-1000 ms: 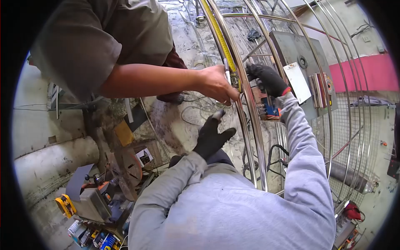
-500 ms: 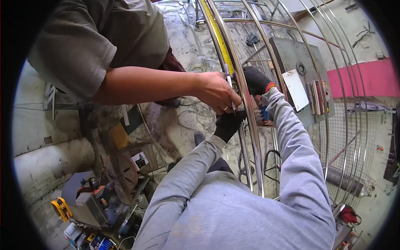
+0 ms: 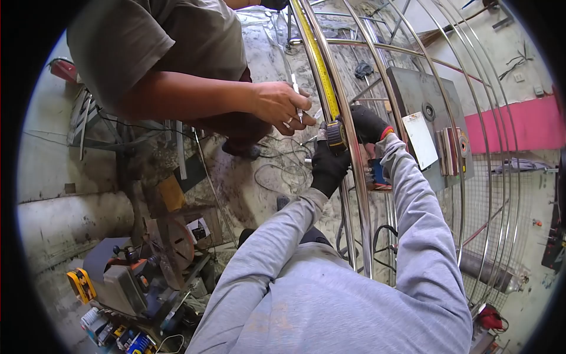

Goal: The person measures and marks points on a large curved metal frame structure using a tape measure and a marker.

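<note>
In the head view, just right of centre frame, your gloved left hand (image 3: 329,168) is curled shut on the tape measure (image 3: 336,134), pressing its case against the curved steel tube (image 3: 359,194). The yellow blade (image 3: 318,56) runs up along that tube to the top edge. Your gloved right hand (image 3: 368,123) sits just right of the case, curled against the tube; its grip is hidden, so you cannot tell. Left of the case, a co-worker's bare hand (image 3: 277,106) pinches a marker (image 3: 296,94).

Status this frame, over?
Left hand shut on yellow tape measure against shiny curved steel tube. Right hand behind tube, grip unclear. Co-worker's bare hand with pen alongside.
</note>
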A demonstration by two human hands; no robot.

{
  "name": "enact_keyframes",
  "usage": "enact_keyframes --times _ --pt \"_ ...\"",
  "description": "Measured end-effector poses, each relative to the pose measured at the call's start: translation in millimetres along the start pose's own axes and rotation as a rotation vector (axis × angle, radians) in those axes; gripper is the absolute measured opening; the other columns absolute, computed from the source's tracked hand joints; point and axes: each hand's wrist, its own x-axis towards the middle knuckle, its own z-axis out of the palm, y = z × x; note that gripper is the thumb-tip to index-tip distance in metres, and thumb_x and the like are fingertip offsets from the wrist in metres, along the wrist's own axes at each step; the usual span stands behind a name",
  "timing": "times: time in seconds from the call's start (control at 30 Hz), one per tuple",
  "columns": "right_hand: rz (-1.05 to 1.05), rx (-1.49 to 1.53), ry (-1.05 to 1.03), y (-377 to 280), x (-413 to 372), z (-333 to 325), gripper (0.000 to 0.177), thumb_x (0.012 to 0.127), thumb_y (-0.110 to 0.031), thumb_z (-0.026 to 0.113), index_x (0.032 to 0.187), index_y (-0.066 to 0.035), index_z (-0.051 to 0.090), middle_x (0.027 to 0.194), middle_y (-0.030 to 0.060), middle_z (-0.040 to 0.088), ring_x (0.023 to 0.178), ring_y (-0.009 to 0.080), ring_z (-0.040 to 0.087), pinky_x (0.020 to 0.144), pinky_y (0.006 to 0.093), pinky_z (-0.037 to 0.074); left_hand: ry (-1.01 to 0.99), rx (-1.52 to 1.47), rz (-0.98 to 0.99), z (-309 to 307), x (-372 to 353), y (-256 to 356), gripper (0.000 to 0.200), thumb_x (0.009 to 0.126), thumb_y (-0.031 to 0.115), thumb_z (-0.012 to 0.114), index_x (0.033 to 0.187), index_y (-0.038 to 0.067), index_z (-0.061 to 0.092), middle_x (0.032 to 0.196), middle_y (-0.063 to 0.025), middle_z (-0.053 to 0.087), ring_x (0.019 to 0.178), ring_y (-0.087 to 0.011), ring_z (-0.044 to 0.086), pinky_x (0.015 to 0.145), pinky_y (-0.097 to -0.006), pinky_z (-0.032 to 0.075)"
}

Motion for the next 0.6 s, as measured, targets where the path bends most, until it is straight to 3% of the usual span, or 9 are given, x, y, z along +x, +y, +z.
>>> enact_keyframes --times 0.1,0.13,0.17,0.23,0.27,0.3,0.37,0.47,0.6 --pt "-0.008 -0.107 -0.043 -11 -1 -12 0.038 0.07 -0.004 0.075 0.107 -0.003 0.069 0.092 0.0139 0.068 0.079 0.0301 0.073 0.069 0.0382 0.06 0.042 -0.033 -0.001 5 -2 5 0.092 0.079 0.032 0.089 0.152 0.002 0.042 0.125 -0.0152 0.063 0.107 -0.0237 0.067 0.092 -0.0367 0.054" --pt "-0.147 -0.199 0.051 -7 1 -10 0.036 0.071 -0.007 0.075 0.106 -0.004 0.069 0.094 0.0168 0.069 0.089 0.0359 0.072 0.076 0.0415 0.059 0.073 -0.065 0.032 7 -2 4 0.095 0.079 0.034 0.089 0.154 0.002 0.04 0.128 -0.0153 0.06 0.109 -0.0239 0.066 0.094 -0.0364 0.054" --pt "-0.152 -0.206 0.054 -6 2 -11 0.036 0.071 -0.007 0.075 0.106 -0.004 0.069 0.094 0.0168 0.069 0.089 0.0359 0.072 0.076 0.0415 0.059 0.104 -0.096 0.066 8 0 3 0.098 0.08 0.035 0.088 0.156 0.002 0.038 0.132 -0.0155 0.058 0.112 -0.024 0.065 0.095 -0.0361 0.053" --pt "-0.037 -0.136 -0.051 -6 2 -10 0.051 0.07 -0.018 0.076 0.119 -0.004 0.068 0.11 0.0212 0.07 0.107 0.0437 0.065 0.096 0.048 0.052 0.093 -0.097 0.054 6 0 4 0.097 0.08 0.036 0.088 0.156 0.001 0.038 0.133 -0.0159 0.057 0.113 -0.0243 0.065 0.097 -0.036 0.053" --pt "-0.001 -0.116 -0.073 -7 1 -9 0.052 0.072 -0.019 0.077 0.12 -0.004 0.068 0.111 0.0214 0.071 0.107 0.0429 0.066 0.098 0.0477 0.053 0.077 -0.095 0.035 5 0 4 0.097 0.08 0.037 0.088 0.155 0.0 0.038 0.134 -0.0163 0.057 0.115 -0.0246 0.064 0.098 -0.036 0.052" --pt "-0.003 -0.119 -0.071 -5 2 -8 0.052 0.072 -0.019 0.077 0.12 -0.004 0.068 0.111 0.0214 0.071 0.107 0.0429 0.066 0.098 0.0477 0.053 0.077 -0.096 0.04 5 2 0 0.097 0.08 0.037 0.088 0.155 0.0 0.038 0.134 -0.0163 0.057 0.115 -0.0246 0.064 0.098 -0.036 0.052" --pt "-0.045 -0.176 -0.057 -2 3 -3 0.052 0.073 -0.021 0.078 0.121 -0.004 0.068 0.111 0.0211 0.071 0.106 0.0425 0.067 0.098 0.0473 0.053 0.123 0.054 0.188 8 5 -8 0.087 0.087 0.028 0.083 0.155 0.002 0.035 0.117 -0.0117 0.068 0.098 -0.0187 0.069 0.087 -0.0341 0.056" --pt "-0.106 -0.19 0.053 -10 2 -2 0.042 0.072 -0.011 0.075 0.114 -0.006 0.069 0.108 0.0191 0.071 0.104 0.0402 0.068 0.091 0.0443 0.055 0.122 -0.006 0.06 6 -4 13 0.096 0.081 0.038 0.087 0.154 -0.001 0.038 0.131 -0.0171 0.058 0.113 -0.0261 0.065 0.097 -0.0376 0.053" --pt "-0.077 -0.157 0.08 -18 2 -1 0.047 0.072 -0.01 0.075 0.118 -0.007 0.069 0.112 0.0193 0.071 0.106 0.0397 0.068 0.091 0.044 0.055 0.102 0.013 0.067 5 -4 10 0.095 0.081 0.038 0.087 0.153 -0.001 0.039 0.13 -0.0176 0.059 0.112 -0.0264 0.065 0.096 -0.0381 0.053"
